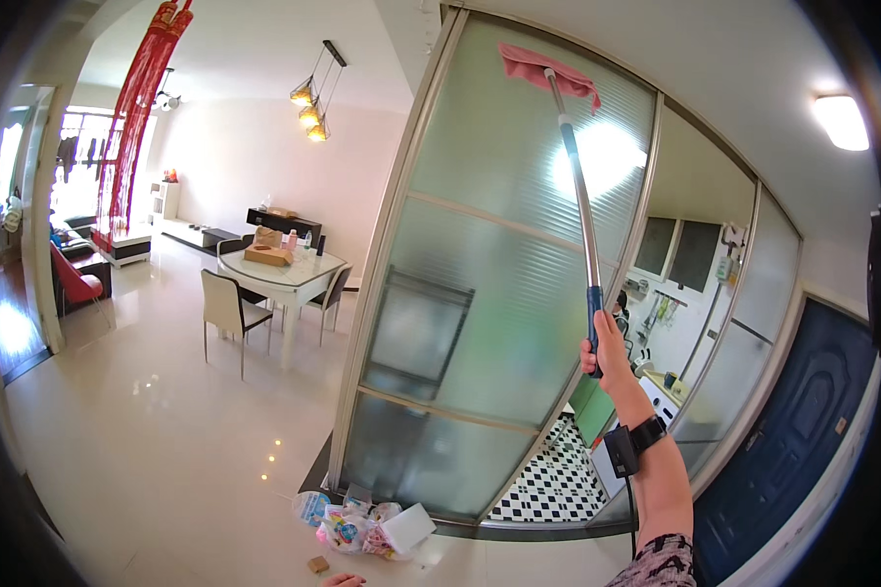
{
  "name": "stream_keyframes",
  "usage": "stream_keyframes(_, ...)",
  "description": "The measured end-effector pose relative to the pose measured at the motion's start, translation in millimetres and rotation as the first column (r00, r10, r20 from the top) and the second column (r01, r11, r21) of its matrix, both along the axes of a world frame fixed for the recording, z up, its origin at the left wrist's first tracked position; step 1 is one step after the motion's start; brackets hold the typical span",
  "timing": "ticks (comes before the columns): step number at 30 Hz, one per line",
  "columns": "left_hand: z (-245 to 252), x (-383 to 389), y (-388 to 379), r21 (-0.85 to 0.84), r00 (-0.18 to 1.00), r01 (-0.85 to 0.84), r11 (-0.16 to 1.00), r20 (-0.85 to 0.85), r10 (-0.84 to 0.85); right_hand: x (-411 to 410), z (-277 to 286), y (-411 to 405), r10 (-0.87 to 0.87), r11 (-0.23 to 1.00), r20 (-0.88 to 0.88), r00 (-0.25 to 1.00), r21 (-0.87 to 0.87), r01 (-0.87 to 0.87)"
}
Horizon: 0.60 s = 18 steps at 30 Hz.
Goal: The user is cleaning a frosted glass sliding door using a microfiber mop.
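Observation:
My right hand [603, 352] is raised and wrapped around the blue grip of a telescopic mop pole [582, 198]. At the pole's upper end a pink cloth [547, 72] covers the mop head, which lies against the upper part of a ribbed, frosted glass sliding door [477, 176]. A strapped black device with a cable sits on the right wrist. Only a small part of my left hand [343, 580] shows at the bottom edge; its fingers are mostly cut off, and whether it holds anything is hidden.
Plastic bags with packaging [363, 528] and a small brown block [318, 564] lie on the floor by the door track. Through the door gap a kitchen and part of a person [621, 304] show. A dining table [294, 273] with chairs stands left; a dark blue door [785, 418] is right.

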<state>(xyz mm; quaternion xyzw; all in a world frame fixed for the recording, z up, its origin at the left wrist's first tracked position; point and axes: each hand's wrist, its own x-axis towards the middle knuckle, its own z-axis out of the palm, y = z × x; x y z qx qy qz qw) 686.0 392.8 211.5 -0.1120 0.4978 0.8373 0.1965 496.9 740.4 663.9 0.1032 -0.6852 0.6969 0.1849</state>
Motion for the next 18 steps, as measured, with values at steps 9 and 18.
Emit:
stream_keyframes(9, -16, 0, -17, 0.047, 0.999, -0.034, 0.998, -0.017, 0.035, -48, 74, -66, 0.021, 0.998, -0.062, 0.998, 0.053, -0.018)
stream_keyframes(18, -39, 10, -24, 0.13, 0.996, -0.087, 0.988, -0.022, 0.091, -66, 49, -109, 0.004, 0.998, -0.058, 0.998, 0.067, 0.0)
